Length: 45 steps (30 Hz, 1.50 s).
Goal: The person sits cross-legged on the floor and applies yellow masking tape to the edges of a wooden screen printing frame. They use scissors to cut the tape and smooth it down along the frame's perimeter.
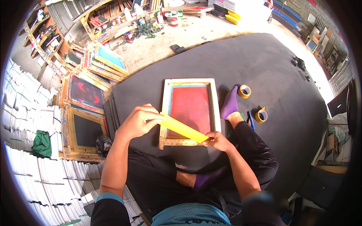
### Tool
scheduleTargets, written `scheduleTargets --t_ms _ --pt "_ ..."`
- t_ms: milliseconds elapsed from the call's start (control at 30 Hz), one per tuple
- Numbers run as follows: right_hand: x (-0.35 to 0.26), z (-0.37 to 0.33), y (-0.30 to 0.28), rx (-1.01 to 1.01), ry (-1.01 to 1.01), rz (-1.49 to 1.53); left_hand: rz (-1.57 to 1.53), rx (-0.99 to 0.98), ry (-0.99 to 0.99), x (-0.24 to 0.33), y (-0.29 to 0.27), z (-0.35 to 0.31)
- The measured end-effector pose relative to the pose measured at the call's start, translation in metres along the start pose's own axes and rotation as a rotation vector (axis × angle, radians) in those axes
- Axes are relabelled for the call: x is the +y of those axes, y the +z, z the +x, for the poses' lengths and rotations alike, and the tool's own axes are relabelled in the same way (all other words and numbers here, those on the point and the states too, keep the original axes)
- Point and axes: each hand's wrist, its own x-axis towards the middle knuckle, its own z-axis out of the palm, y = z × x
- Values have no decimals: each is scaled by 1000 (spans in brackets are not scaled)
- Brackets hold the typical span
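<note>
A strip of yellow tape (183, 129) is stretched slantwise over the near part of a wooden screen-printing frame (216, 113). My left hand (141, 119) pinches its upper left end, beside the frame's left rail. At the lower right end, my right hand (218, 141) grips the strip near the frame's near right corner. Something small and dark shows at my right fingertips, too small to name. The frame lies flat on the dark mat, with red mesh (190, 105) inside a bluish border. Whether the tape touches the frame cannot be told.
Right of the frame lie two tape rolls, one (244, 91) beside my purple-socked foot (230, 102), another (261, 115) next to a blue tool (251, 121). More printing frames (85, 92) lean at the left, near stacked white paper (30, 180). The dark mat (290, 150) extends right.
</note>
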Motion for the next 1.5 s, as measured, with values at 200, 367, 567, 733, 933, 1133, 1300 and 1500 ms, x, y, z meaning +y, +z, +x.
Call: scheduleTargets --t_ms 200,367,567,733,933,1133,1300,1500 --pt "29 -20 -14 272 107 232 -10 66 -67 -31 24 -12" --pt "39 -30 -19 438 97 491 -109 159 -257 -67 71 -33" --pt "52 -31 -20 569 143 427 -328 197 -468 -104 123 -57" --pt "48 -26 -21 634 244 324 -497 268 -560 -127 148 -71" --pt "48 -18 -22 634 222 271 -558 288 -596 -134 157 -78" --pt "55 -8 -22 637 194 152 -647 404 -601 -146 177 -87" --pt "53 -2 -18 664 177 74 -533 361 -633 -163 184 -95" --pt "71 6 -19 652 56 -79 -546 213 -704 -183 186 -95"
